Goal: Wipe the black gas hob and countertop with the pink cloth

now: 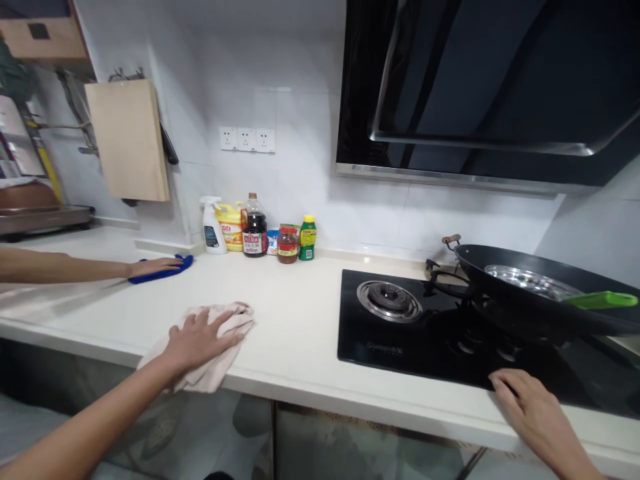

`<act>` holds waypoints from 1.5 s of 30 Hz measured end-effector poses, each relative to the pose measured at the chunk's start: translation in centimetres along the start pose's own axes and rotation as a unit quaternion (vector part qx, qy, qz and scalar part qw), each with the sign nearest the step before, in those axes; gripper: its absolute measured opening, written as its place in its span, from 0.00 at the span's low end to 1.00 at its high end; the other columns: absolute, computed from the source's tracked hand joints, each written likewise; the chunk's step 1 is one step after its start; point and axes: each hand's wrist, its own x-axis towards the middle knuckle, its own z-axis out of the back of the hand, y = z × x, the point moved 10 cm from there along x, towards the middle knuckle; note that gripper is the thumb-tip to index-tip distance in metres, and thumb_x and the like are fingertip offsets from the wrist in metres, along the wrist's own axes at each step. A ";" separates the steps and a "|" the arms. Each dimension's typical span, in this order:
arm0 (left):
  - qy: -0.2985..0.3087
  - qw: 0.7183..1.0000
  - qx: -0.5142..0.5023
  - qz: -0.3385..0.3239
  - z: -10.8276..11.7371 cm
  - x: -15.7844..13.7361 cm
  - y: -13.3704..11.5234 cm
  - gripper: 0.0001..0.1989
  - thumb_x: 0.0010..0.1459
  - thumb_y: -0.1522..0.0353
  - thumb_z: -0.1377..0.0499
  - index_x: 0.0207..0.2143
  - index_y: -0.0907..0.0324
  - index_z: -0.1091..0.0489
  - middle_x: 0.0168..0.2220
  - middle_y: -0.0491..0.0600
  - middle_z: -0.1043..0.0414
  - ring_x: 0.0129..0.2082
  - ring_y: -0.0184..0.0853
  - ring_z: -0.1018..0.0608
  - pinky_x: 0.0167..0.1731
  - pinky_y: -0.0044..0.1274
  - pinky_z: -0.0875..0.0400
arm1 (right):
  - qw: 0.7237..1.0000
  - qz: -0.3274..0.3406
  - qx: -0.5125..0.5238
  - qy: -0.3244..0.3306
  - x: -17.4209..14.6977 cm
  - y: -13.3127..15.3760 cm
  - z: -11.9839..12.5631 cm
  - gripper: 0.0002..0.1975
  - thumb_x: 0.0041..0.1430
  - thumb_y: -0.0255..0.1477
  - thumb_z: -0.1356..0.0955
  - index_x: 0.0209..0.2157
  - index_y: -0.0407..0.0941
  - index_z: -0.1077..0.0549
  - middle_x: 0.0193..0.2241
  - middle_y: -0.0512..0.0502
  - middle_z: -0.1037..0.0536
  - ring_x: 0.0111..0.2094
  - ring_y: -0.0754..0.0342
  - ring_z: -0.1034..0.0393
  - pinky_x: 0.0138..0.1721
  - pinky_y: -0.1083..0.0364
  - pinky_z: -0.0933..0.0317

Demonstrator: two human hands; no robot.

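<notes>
My left hand (200,343) lies flat with its fingers spread on a pale pink cloth (210,379) at the front of the white counter. Part of the cloth hangs over the counter's front edge. My right hand (530,400) rests at the counter's front edge, by the near rim of the black gas stove (390,350). Its fingers are curled in, and nothing shows in them. Farther left, another person's hand (153,267) presses on a blue cloth (184,265) on the counter.
A black wok (480,280) stands on the stove, holding a shiny metal piece and a green-handled utensil (603,300). Along the wall stand a spray bottle (214,230), a soy sauce bottle (255,233) and several other containers. A range hood (475,80) overhangs the stove. A cutting board (127,140) hangs left.
</notes>
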 end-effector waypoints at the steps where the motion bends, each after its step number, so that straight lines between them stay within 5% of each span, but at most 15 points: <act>1: 0.018 1.000 0.015 0.016 -0.3 1.1 0.1 0.35 0.61 0.42 0.51 0.62 0.48 0.34 0.60 0.62 0.34 0.58 0.68 0.34 0.50 0.60 0.45 | 1.000 -0.005 -0.010 0.002 -0.1 -0.2 -0.3 0.20 0.60 0.47 0.39 0.34 0.49 0.22 0.40 0.41 0.20 0.42 0.42 0.27 0.46 0.45 0.36; 6: 0.098 0.987 0.066 0.107 -2.2 7.0 -2.2 0.41 0.58 0.37 0.56 0.66 0.48 0.39 0.65 0.64 0.40 0.62 0.71 0.39 0.53 0.59 0.48 | 0.999 -0.017 -0.045 0.007 -0.5 -0.3 -0.7 0.20 0.60 0.47 0.38 0.36 0.49 0.23 0.41 0.42 0.21 0.42 0.43 0.27 0.44 0.46 0.35; 10: 0.134 0.987 0.062 0.059 -4.8 9.4 -9.4 0.37 0.61 0.39 0.58 0.66 0.43 0.40 0.67 0.63 0.43 0.63 0.68 0.38 0.53 0.57 0.46 | 0.998 -0.022 -0.059 0.016 -0.5 0.0 -0.4 0.20 0.62 0.46 0.40 0.38 0.49 0.23 0.42 0.43 0.21 0.44 0.44 0.28 0.45 0.46 0.36; 15: 0.158 0.983 0.029 -0.088 -6.8 4.4 -19.9 0.30 0.65 0.43 0.58 0.66 0.35 0.42 0.71 0.52 0.47 0.68 0.58 0.43 0.59 0.51 0.47 | 0.998 -0.019 -0.053 0.013 -0.6 0.4 -0.1 0.21 0.62 0.47 0.41 0.37 0.48 0.23 0.42 0.43 0.21 0.44 0.43 0.28 0.45 0.45 0.35; 18: 0.183 0.966 -0.003 -0.181 -6.1 -0.8 -23.3 0.31 0.65 0.45 0.55 0.68 0.36 0.47 0.73 0.51 0.53 0.70 0.57 0.47 0.61 0.51 0.49 | 0.999 -0.011 -0.042 0.015 -0.6 0.5 -0.2 0.21 0.62 0.46 0.40 0.38 0.48 0.24 0.42 0.42 0.21 0.44 0.43 0.28 0.46 0.45 0.35; 20: 0.213 0.955 -0.024 -0.207 -5.5 -3.2 -23.0 0.32 0.65 0.47 0.53 0.70 0.38 0.50 0.74 0.52 0.57 0.71 0.58 0.51 0.62 0.52 0.51 | 0.999 -0.003 -0.032 0.012 -0.6 0.3 -0.1 0.21 0.62 0.46 0.40 0.39 0.48 0.24 0.42 0.42 0.21 0.44 0.43 0.27 0.46 0.45 0.35; 23: 0.236 0.955 -0.027 -0.178 -4.6 -4.0 -19.0 0.31 0.65 0.49 0.50 0.69 0.37 0.49 0.74 0.52 0.58 0.72 0.56 0.54 0.63 0.52 0.52 | 0.999 0.010 -0.022 0.026 -0.3 -0.1 -0.3 0.20 0.61 0.47 0.39 0.39 0.48 0.23 0.42 0.42 0.21 0.43 0.43 0.26 0.45 0.45 0.33; 29: 0.160 0.986 0.042 -0.012 -3.8 0.5 -6.8 0.33 0.61 0.47 0.50 0.67 0.39 0.43 0.72 0.55 0.49 0.70 0.58 0.48 0.59 0.56 0.48 | 0.992 0.075 -0.001 0.098 1.2 3.9 -2.3 0.18 0.66 0.44 0.38 0.39 0.49 0.22 0.44 0.41 0.21 0.45 0.46 0.26 0.50 0.46 0.33; 33: 0.109 0.988 0.095 0.057 -4.2 4.5 -2.5 0.35 0.60 0.43 0.53 0.67 0.40 0.42 0.69 0.58 0.45 0.67 0.59 0.42 0.56 0.56 0.45 | 0.987 0.092 0.006 0.135 2.9 6.9 -5.1 0.18 0.67 0.43 0.38 0.46 0.50 0.22 0.48 0.40 0.22 0.53 0.43 0.30 0.59 0.41 0.38; 39: 0.092 0.988 0.088 0.085 -6.9 11.5 -2.1 0.37 0.57 0.39 0.55 0.66 0.38 0.41 0.65 0.59 0.39 0.63 0.63 0.38 0.53 0.57 0.43 | 0.978 0.053 0.087 0.184 5.3 6.2 -8.9 0.24 0.70 0.44 0.46 0.53 0.54 0.25 0.47 0.44 0.21 0.53 0.47 0.28 0.54 0.46 0.30; 45: 0.103 0.989 0.077 0.069 -10.5 19.1 -5.9 0.41 0.57 0.38 0.57 0.66 0.43 0.40 0.66 0.61 0.40 0.63 0.65 0.38 0.54 0.56 0.44 | 0.983 0.035 0.058 0.168 5.7 6.8 -8.9 0.23 0.67 0.47 0.38 0.58 0.54 0.29 0.60 0.45 0.30 0.63 0.44 0.37 0.62 0.45 0.37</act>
